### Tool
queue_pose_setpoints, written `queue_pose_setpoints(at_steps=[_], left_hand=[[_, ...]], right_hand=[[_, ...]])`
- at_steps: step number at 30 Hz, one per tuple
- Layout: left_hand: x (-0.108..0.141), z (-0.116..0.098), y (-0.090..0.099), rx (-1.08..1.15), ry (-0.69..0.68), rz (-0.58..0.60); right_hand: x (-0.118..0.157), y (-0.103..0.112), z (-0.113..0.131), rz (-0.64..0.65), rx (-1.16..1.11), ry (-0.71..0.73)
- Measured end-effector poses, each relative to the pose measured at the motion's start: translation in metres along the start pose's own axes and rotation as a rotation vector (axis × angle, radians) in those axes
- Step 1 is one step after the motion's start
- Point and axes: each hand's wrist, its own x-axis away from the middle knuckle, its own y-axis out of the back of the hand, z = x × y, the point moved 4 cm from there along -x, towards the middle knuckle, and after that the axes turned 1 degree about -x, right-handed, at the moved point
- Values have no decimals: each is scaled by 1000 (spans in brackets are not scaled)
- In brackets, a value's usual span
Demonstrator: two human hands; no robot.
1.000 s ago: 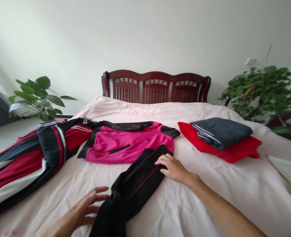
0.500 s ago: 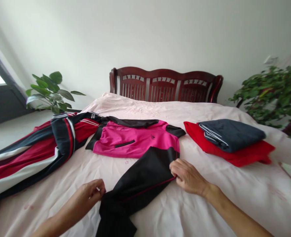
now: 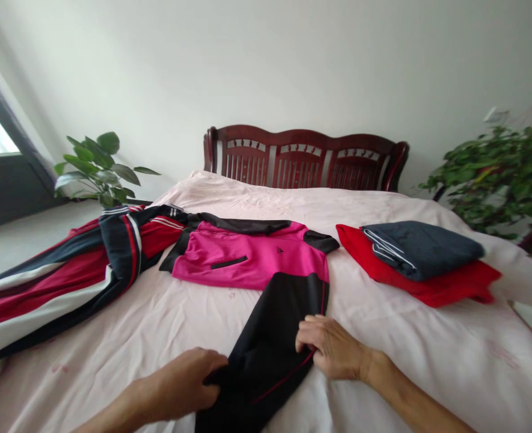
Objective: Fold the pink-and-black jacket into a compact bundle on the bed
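Observation:
A pink and black jacket [image 3: 256, 252] lies spread on the bed, its collar end to the right and a small black logo on the pink cloth. One black sleeve [image 3: 275, 325] with a thin pink seam stretches toward me, its end running out of view at the bottom. My right hand [image 3: 331, 347] pinches the sleeve's right edge along that seam. On the opposite edge, lower down, my left hand [image 3: 187, 385] has its thumb and fingers closed around the black cloth.
A heap of red, navy and white clothes [image 3: 125, 252] lies to the left. Folded navy clothing [image 3: 428, 246] rests on folded red clothing [image 3: 464, 282] at the right. Beyond the pink bedsheet [image 3: 383, 204] stands a dark wooden headboard [image 3: 302, 156], with leafy plants [image 3: 98, 162] on both sides.
My right hand has slid down the sleeve toward me and slightly left. My left hand has moved right and nearer. The sleeve now points more directly toward me.

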Motion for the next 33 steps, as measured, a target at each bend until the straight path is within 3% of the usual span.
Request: queue_pose_setpoints(at_steps=[3, 7, 10, 12, 14, 16, 18, 21, 24, 28, 31, 33], left_hand=[[-5, -9, 19, -83, -40, -12], [-34, -31, 41, -22, -167, -260], [-59, -42, 27, -85, -307, -228], [-72, -39, 16, -155, -246, -180], [-82, -35, 12, -174, -159, -228], [-91, -36, 10, -135, -169, -334], [-100, -41, 3, -134, -267, -399], [-113, -44, -20, -309, -383, -384], [-119, -37, -41, -479, -413, -336], [-117, -29, -46, -560, -406, -337], [-116, -26, -45, -579, -380, -369], [-116, -25, -47, -580, -365, -398]], right_hand=[[-12, 14, -16, -69, -158, -84], [-50, 20, -35, -351, -92, -180], [-73, -8, -29, -269, 32, -213], [-75, -27, -18, -186, 41, -181], [-68, -38, -7, -151, -11, -101], [-57, -38, -3, -170, -92, -44], [-46, -31, -13, -243, -93, -74], [-33, -24, -46, -291, 99, -167], [-28, -18, -88, -243, 280, -203], [-32, 0, -135, -239, 383, -330], [-36, 4, -136, -243, 404, -413], [-33, -6, -113, -253, 393, -420]])
